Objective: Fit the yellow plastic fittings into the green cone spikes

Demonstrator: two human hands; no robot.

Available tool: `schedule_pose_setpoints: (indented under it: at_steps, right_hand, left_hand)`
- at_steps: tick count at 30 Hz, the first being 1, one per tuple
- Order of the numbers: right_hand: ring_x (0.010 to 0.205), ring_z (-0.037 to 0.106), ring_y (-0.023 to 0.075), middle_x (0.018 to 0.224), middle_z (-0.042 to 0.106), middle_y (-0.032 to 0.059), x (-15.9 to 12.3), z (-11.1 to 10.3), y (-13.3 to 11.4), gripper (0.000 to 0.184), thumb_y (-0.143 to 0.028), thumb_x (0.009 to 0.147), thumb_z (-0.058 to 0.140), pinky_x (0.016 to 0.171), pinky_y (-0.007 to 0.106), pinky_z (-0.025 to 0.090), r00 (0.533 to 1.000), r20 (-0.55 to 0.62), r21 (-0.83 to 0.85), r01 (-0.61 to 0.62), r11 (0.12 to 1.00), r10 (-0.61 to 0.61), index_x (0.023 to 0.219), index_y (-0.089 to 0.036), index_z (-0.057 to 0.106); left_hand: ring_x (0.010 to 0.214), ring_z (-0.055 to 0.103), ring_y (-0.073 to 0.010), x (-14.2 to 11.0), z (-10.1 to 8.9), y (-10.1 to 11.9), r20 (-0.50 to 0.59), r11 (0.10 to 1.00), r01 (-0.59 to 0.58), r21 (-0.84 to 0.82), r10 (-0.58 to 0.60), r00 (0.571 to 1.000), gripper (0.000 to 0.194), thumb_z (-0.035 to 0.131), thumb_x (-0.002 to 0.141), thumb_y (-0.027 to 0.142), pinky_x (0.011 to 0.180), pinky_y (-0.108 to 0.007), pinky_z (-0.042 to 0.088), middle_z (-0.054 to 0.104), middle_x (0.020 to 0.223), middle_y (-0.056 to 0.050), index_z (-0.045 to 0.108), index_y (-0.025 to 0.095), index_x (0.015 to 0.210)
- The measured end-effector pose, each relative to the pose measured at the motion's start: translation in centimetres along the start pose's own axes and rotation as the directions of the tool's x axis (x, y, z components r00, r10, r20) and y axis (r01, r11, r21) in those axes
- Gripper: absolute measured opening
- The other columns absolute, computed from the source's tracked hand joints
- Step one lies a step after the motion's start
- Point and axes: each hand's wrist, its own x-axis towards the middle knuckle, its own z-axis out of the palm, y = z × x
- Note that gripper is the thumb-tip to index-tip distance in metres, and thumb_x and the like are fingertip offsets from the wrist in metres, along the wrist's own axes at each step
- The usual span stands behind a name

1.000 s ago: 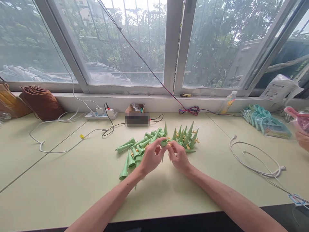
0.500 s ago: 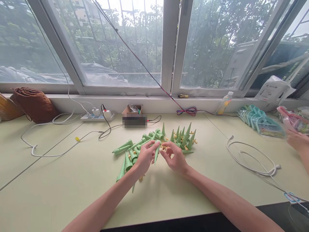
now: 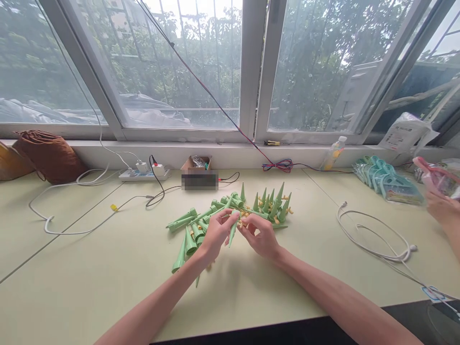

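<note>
My left hand [image 3: 216,235] is closed round a green plastic watering spike [image 3: 233,233], its pointed tip hanging down toward the table. Thumb and fingers of my right hand [image 3: 263,235] pinch a small yellow valve [image 3: 241,223] at the spike's side; whether it sits in the spike I cannot tell. Behind and left of my hands lies a heap of green spikes [image 3: 181,219], some with open cup ends. To the right, several spikes [image 3: 276,206] stand point up with yellow valves on their sides.
A power strip [image 3: 143,175], a small cardboard box [image 3: 197,163] and a bottle [image 3: 335,153] line the back of the table. White cable [image 3: 373,235] coils at the right. At the right edge another person's hand [image 3: 443,208] holds a pink item near bagged teal items [image 3: 390,179].
My right fingers have closed in on the yellow valve beside the spike. The spike in my left hand has tilted slightly. At the right edge, the other person's pink item has shifted.
</note>
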Motion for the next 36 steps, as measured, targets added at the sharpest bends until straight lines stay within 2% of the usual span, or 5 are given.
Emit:
schedule_pose_setpoints:
  at_steps: [8,22,32,36]
  right_hand:
    - [0.052,0.046,0.0112,0.062,0.051,-0.0020,-0.17,0.11,0.34,0.023,-0.032,0.090,0.061,0.050,0.025,0.042,0.999,0.032,-0.022,-0.033,0.999,0.033,0.072,-0.020,0.054]
    - [0.050,0.045,0.0115,0.060,0.050,-0.0020,-0.02,0.03,0.10,0.024,-0.033,0.087,0.062,0.048,0.025,0.040,0.997,0.022,0.034,-0.079,0.996,0.078,0.069,-0.020,0.052]
    - [0.048,0.043,0.0105,0.056,0.047,-0.0029,0.10,-0.17,-0.20,0.032,-0.039,0.086,0.063,0.045,0.025,0.038,0.990,0.059,0.124,-0.136,0.983,0.130,0.064,-0.020,0.050]
    - [0.047,0.047,0.0110,0.055,0.049,-0.0026,0.12,-0.11,-0.44,0.035,-0.042,0.084,0.066,0.042,0.024,0.039,0.976,0.081,0.217,-0.214,0.952,0.201,0.063,-0.020,0.050]
  left_hand:
    - [0.038,0.038,-0.0066,0.21,-0.11,0.41,0.072,1.000,-0.006,0.024,0.004,0.997,0.032,0.069,0.080,0.047,0.038,-0.020,0.029,0.046,0.051,0.007,0.058,0.017,0.080]
    - [0.046,0.047,-0.0083,0.36,-0.29,0.53,0.143,0.980,-0.128,0.154,0.106,0.984,0.035,0.061,0.088,0.047,0.046,-0.022,0.039,0.055,0.067,0.003,0.061,0.018,0.108]
    - [0.047,0.048,-0.0077,0.39,-0.66,0.71,0.227,0.985,-0.132,0.113,0.104,0.968,0.036,0.060,0.088,0.048,0.044,-0.021,0.039,0.055,0.070,0.002,0.063,0.019,0.109]
    - [0.047,0.048,-0.0081,0.59,-0.78,0.35,0.255,0.987,-0.128,0.093,0.101,0.962,0.039,0.060,0.088,0.050,0.043,-0.020,0.038,0.052,0.064,0.003,0.063,0.018,0.111]
